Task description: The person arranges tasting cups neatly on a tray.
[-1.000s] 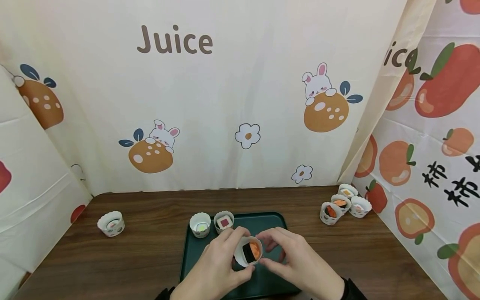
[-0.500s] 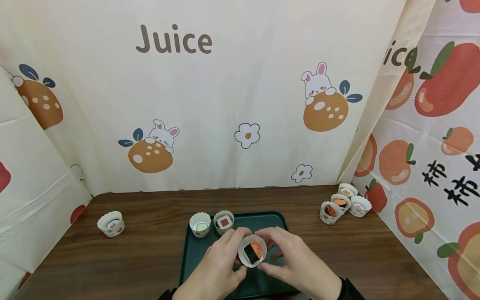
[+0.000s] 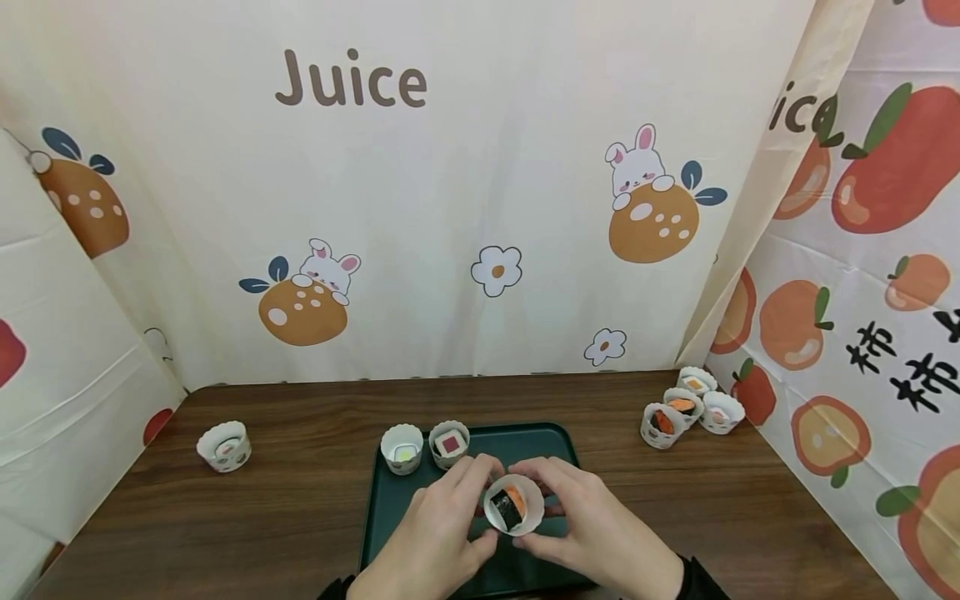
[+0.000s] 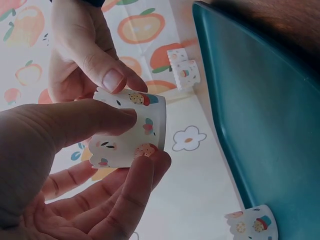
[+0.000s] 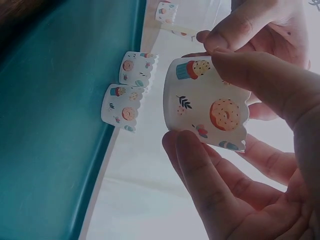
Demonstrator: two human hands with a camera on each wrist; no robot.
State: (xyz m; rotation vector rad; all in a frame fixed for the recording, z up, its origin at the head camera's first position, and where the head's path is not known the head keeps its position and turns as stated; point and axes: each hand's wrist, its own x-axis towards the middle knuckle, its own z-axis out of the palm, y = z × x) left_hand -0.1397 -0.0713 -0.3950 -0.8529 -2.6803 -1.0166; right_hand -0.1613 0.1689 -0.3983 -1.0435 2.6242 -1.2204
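Note:
A white paper baking cup (image 3: 532, 498) with a scalloped rim is held above the green tray. Inside lies a sushi piece (image 3: 508, 508) with a black wrap and orange top. My left hand (image 3: 442, 525) grips the cup's left side; the left wrist view shows its thumb on the printed wall (image 4: 135, 137) and fingers underneath. From the other side, my right hand (image 3: 596, 525) holds the cup between thumb and fingers, as the right wrist view shows. Two more cups, one with a pale green-centred piece (image 3: 405, 452), one with a red-centred piece (image 3: 450, 444), stand at the tray's back left.
The green tray (image 3: 525, 442) lies on the brown wooden table (image 3: 300, 517). A lone cup (image 3: 225, 447) stands at the far left. Several filled cups (image 3: 662, 427) cluster at the back right. Printed curtains (image 3: 420, 208) border the table behind and at both sides.
The cup has moved slightly right, from nearer my left hand to between both hands, and its opening has turned more toward the head camera. The other cups and tray have stayed put.

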